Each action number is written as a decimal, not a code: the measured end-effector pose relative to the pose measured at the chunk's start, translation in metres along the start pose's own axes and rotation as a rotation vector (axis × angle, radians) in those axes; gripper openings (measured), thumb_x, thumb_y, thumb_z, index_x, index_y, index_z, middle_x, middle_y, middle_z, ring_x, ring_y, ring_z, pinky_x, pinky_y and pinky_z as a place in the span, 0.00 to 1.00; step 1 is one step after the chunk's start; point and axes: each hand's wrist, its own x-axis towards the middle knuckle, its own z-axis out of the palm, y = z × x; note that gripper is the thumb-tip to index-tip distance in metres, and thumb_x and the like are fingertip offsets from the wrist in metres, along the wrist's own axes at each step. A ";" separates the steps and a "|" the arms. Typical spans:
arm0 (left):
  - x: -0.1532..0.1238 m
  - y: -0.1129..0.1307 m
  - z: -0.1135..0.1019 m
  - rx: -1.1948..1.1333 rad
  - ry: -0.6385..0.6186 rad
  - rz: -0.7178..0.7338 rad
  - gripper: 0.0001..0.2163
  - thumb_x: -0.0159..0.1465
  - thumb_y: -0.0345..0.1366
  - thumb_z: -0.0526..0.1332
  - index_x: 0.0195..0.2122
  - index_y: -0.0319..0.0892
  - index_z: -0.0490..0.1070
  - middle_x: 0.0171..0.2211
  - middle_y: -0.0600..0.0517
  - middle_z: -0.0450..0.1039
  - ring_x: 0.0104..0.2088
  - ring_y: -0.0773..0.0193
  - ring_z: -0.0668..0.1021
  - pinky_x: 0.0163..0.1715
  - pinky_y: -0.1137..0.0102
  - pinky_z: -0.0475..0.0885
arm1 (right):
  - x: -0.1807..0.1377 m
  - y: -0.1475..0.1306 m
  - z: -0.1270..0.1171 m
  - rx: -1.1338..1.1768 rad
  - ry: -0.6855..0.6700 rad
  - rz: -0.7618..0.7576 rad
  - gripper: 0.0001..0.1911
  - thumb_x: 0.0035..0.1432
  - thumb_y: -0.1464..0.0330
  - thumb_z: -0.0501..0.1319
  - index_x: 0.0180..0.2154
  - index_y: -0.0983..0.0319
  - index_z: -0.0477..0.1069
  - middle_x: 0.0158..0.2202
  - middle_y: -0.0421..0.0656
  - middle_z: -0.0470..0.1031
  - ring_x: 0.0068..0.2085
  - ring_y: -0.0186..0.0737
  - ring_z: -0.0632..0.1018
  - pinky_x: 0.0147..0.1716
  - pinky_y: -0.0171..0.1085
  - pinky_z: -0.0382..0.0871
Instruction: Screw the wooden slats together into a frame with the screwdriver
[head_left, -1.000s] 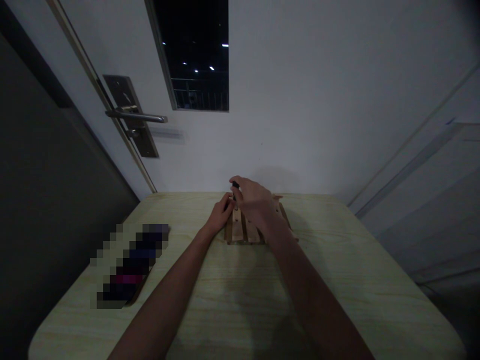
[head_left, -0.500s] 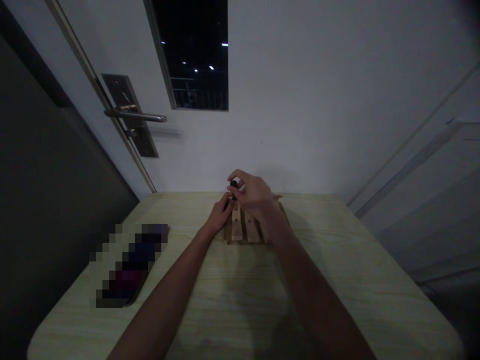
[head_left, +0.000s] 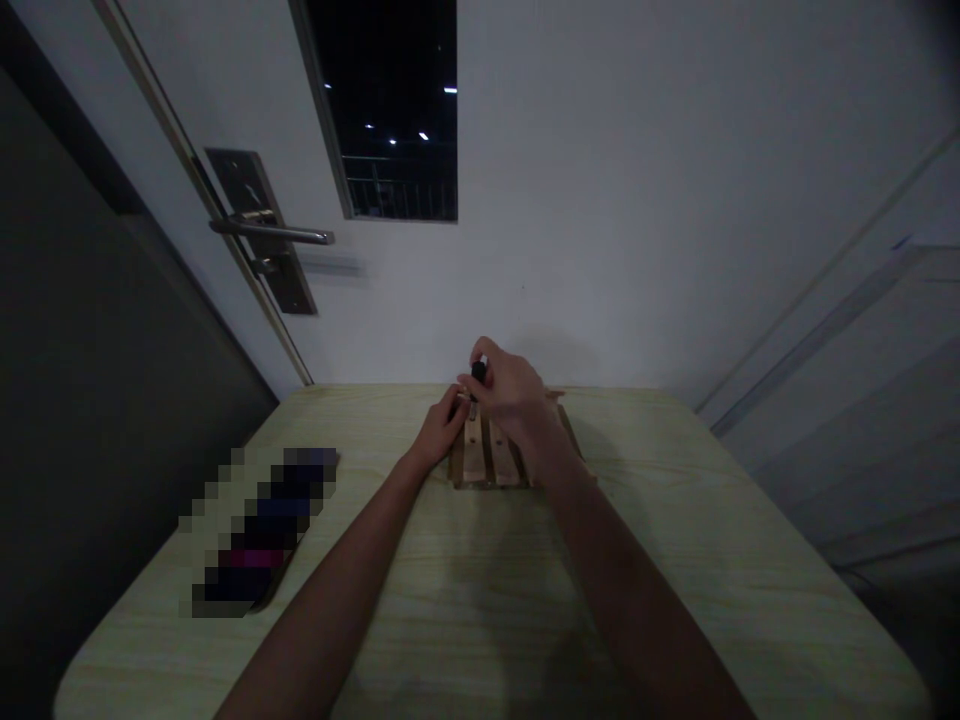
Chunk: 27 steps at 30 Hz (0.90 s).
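Observation:
A small wooden slatted piece (head_left: 487, 455) lies on the light wood table (head_left: 480, 590), near its far edge. My left hand (head_left: 441, 428) rests against the piece's left side, fingers curled onto its far left corner. My right hand (head_left: 506, 392) hovers over the far end of the slats and pinches a small dark tool (head_left: 478, 372) held upright, its tip down at the wood. Much of the piece's right half is hidden under my right hand and wrist.
A blurred dark object (head_left: 259, 530) lies at the table's left side. Behind the table stands a white door with a metal lever handle (head_left: 271, 235) and a dark window pane (head_left: 390, 110). A dark wall runs along the left.
My right hand has turned and lifted slightly on the dark tool, fingers shifting around it. The left hand and the wooden piece have stayed in place.

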 end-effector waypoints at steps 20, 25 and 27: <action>0.000 -0.002 0.002 -0.075 0.003 -0.023 0.15 0.63 0.43 0.52 0.47 0.40 0.63 0.34 0.50 0.74 0.36 0.61 0.74 0.40 0.67 0.68 | -0.003 0.010 0.001 0.229 -0.174 -0.103 0.19 0.61 0.69 0.48 0.53 0.56 0.63 0.38 0.42 0.75 0.36 0.36 0.74 0.35 0.34 0.65; 0.000 -0.005 0.003 -0.082 -0.001 -0.026 0.16 0.63 0.43 0.51 0.49 0.41 0.63 0.35 0.50 0.74 0.36 0.61 0.75 0.39 0.68 0.68 | -0.005 0.002 0.000 0.161 -0.138 -0.042 0.16 0.60 0.68 0.50 0.48 0.53 0.67 0.33 0.39 0.75 0.28 0.34 0.72 0.28 0.33 0.61; 0.000 -0.005 0.003 -0.069 -0.002 -0.023 0.15 0.63 0.43 0.51 0.48 0.41 0.63 0.34 0.51 0.73 0.35 0.62 0.75 0.37 0.69 0.68 | -0.006 -0.001 -0.002 0.162 -0.123 -0.026 0.14 0.60 0.68 0.50 0.46 0.54 0.68 0.31 0.39 0.75 0.27 0.34 0.71 0.27 0.33 0.60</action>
